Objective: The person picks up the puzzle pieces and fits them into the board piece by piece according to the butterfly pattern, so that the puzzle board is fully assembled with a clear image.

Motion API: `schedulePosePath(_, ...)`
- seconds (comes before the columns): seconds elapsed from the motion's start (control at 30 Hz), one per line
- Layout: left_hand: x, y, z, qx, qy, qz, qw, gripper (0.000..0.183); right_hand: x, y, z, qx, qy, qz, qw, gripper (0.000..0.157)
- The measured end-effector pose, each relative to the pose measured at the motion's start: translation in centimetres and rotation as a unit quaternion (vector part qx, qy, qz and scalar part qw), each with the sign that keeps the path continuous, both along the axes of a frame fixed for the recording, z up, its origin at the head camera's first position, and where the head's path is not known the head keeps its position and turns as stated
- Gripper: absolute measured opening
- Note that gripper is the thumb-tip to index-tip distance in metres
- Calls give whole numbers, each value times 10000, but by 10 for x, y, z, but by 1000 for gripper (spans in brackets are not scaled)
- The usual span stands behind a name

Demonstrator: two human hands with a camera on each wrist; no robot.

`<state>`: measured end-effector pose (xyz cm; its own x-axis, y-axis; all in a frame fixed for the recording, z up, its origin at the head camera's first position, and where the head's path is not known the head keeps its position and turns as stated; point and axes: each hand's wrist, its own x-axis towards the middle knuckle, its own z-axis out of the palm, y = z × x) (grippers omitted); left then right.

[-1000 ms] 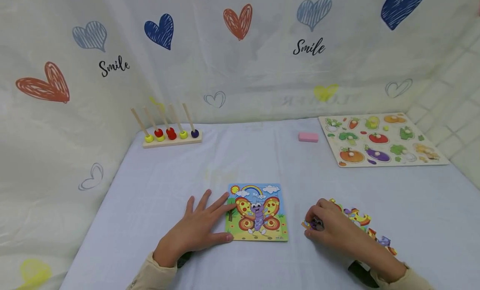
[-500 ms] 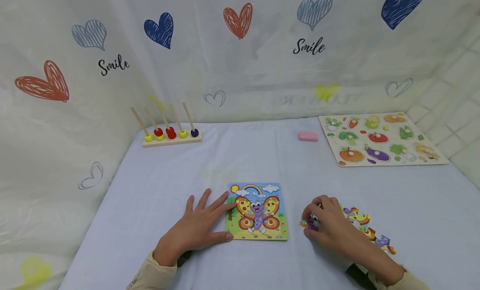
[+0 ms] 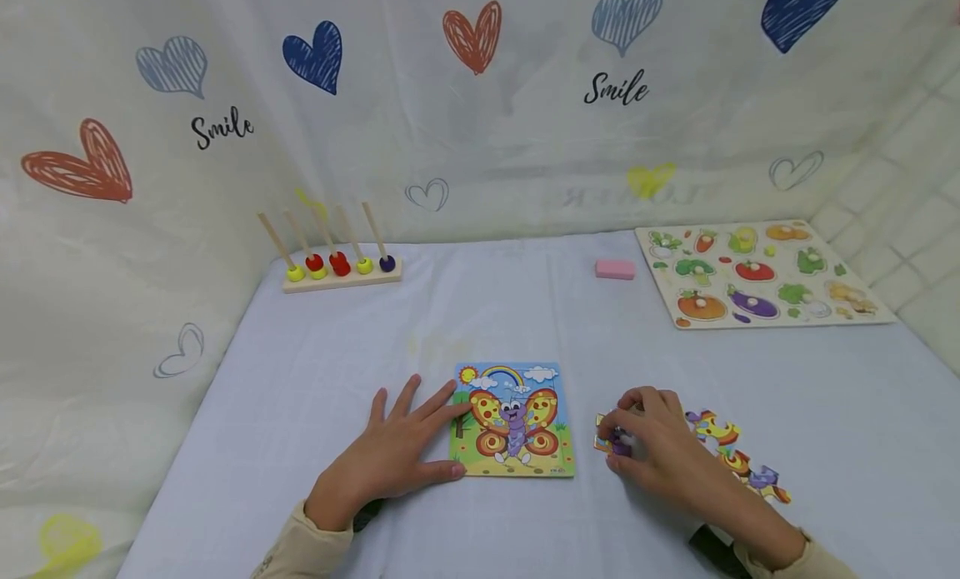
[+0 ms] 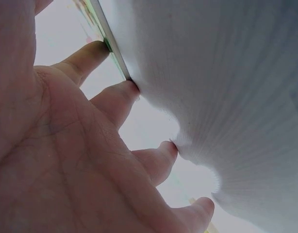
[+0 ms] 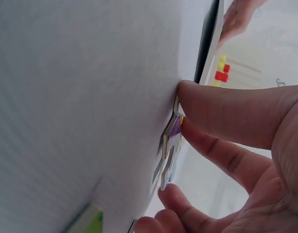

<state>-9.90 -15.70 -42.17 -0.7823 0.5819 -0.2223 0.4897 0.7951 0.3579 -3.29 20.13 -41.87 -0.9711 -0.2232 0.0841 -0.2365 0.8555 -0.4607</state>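
Lower middle of the head view: butterfly puzzle board (image 3: 517,433), flat on the white cloth (image 3: 480,312), picture side up, with a sun, rainbow and clouds along its top.
Left hand (image 3: 393,458): left of the board, palm down, fingers spread and extended; index finger and thumb touch the board's left edge. Nothing is gripped.
Right hand (image 3: 660,446): right of the board, well apart from it; thumb and fingers curled in, pinching a puzzle piece.
Pinched piece (image 3: 620,447): partly purple, largely covered by the fingers; whether more than one piece is held cannot be told.
Loose pieces (image 3: 717,431): lower right, multicoloured, in a slanting row beside the right hand and forearm.
Vegetable board (image 3: 787,271): upper right of the table, flat, produce pictures in rows.
Pink block (image 3: 615,269): just left of the vegetable board.
Bead stand (image 3: 342,284): far left of the table, five pegs; yellow, red and dark blue beads.
Backdrop (image 3: 525,162): pale, printed with hearts and "Smile".
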Motion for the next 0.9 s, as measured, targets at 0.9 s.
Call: schedulePosePath(0.9,1,-2,1,160,-35,-4,9999,79,-18,-3,17,-1531,-659,-143,9859,40)
